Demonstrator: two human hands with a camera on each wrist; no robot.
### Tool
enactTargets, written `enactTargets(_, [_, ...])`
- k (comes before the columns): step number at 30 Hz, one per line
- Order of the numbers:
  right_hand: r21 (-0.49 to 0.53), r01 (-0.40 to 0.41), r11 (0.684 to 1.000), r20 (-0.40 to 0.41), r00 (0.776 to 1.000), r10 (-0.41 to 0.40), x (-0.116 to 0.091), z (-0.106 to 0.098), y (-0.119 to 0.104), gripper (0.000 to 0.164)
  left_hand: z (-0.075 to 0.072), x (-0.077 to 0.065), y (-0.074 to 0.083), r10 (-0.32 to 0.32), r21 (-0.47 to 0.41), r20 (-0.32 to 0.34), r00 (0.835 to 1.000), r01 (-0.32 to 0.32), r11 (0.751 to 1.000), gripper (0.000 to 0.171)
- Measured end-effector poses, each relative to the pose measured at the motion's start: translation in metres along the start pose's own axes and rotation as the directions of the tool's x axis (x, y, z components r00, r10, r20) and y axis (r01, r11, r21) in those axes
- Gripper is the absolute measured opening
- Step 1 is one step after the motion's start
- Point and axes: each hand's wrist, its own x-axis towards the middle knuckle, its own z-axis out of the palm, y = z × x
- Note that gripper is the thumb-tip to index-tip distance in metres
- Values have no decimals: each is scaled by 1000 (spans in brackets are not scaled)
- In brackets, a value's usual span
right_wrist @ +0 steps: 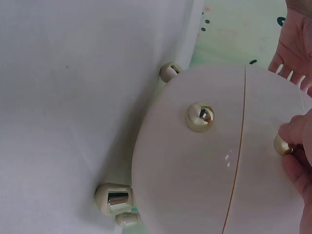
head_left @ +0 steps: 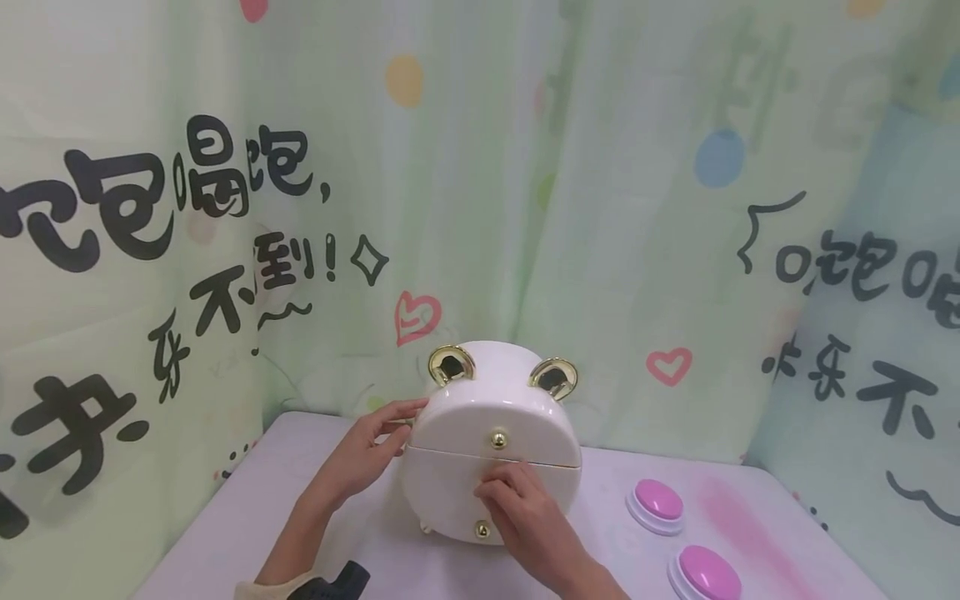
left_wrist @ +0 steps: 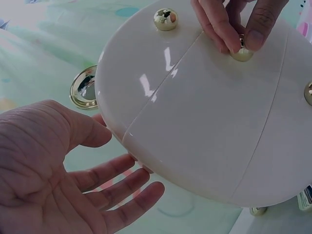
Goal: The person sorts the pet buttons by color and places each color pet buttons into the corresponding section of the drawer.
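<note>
I'm remotely pinching a gold knob (left_wrist: pixel 242 55) with the right hand (head_left: pixel 528 517); the left hand (head_left: pixel 371 446), fingers extended, is probably steadying the white case (head_left: pixel 442 483) between them.

**One wide view, two close ones turned opposite ways**

The head camera looks forward and down from above the forearms, far enough back to frame the whole white box (head_left: pixel 450 492), both hands, the tabletop (head_left: pixel 232 508) and the curtain (head_left: pixel 480 208) behind. The left wrist camera sits close, facing the box front past the left hand (head_left: pixel 378 437); its picture is turned, the box's top pointing left. The right wrist camera, also near, faces the same front with the box's top pointing right, the right hand (head_left: pixel 525 508) cut by the frame edge. Both wrist views share the middle knob (left_wrist: pixel 242 53) and both hands.
</note>
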Motion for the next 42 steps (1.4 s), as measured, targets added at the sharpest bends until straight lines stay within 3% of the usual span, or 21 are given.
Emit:
enactTargets(13, [16,15,1000,-13,1000,-15,4,1,2,8,-5,-1,-3,21,-5,-9,1000,-21,1000,37])
enactTargets(19, [45,-21,999,-12,1000,21,1,-3,-3,28,-4,-1,0,8,6,-13,1000,-8,1000,38])
enactTargets(23, [60,-36,998,-16,999,37,-4,-6,-8,33,-4,0,1,4,4,-10,1000,-4,1000,38])
enactTargets(30, [35,24,999,-42,999,-23,-15,-8,-12,31,-4,-1,0,8,2,-9,1000,-8,1000,38])
enactTargets(42, [-109,-79,991,119,989,92,-37,1,-11,41,-1,-1,1,27,1,-3,1000,-27,1000,38])
